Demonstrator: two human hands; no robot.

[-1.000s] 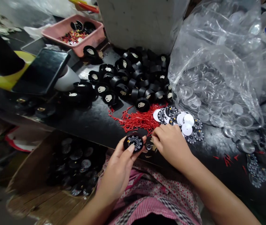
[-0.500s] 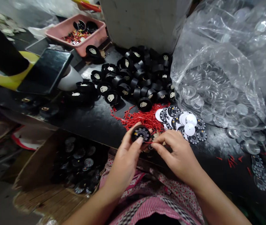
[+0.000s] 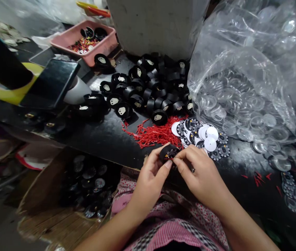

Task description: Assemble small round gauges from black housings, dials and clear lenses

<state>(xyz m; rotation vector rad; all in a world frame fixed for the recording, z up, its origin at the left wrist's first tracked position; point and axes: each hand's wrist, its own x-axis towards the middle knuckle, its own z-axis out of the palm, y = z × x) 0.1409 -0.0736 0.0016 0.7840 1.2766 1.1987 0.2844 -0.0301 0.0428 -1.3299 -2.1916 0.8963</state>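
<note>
My left hand [image 3: 150, 179] grips a round black gauge body [image 3: 165, 150], its printed dial facing up. The thumb rests at the near rim and the other fingers wrap the far side. My right hand [image 3: 201, 170] pinches a small red pointer [image 3: 169, 159] at the dial's near part; whether it is seated there I cannot tell. Just beyond both hands lies a heap of red pointers [image 3: 152, 134]. Black and white dial discs [image 3: 210, 143] overlap in a loose pile beside it. Farther back are many black gauge housings [image 3: 137, 89], several showing pale plates inside.
On the right, a clear plastic bag [image 3: 244, 59] spills round transparent covers [image 3: 257, 122]. A pink bin [image 3: 101, 47] of small parts stands back left, near a phone-like dark slab [image 3: 51, 83] and yellow tape roll [image 3: 0, 92]. Below the table edge, a cardboard box [image 3: 37, 198] holds finished-looking gauges.
The red pointer has gone from beside the gauge to over its dial. Both hands have come closer together, the left moving right with the gauge, which now tilts differently.
</note>
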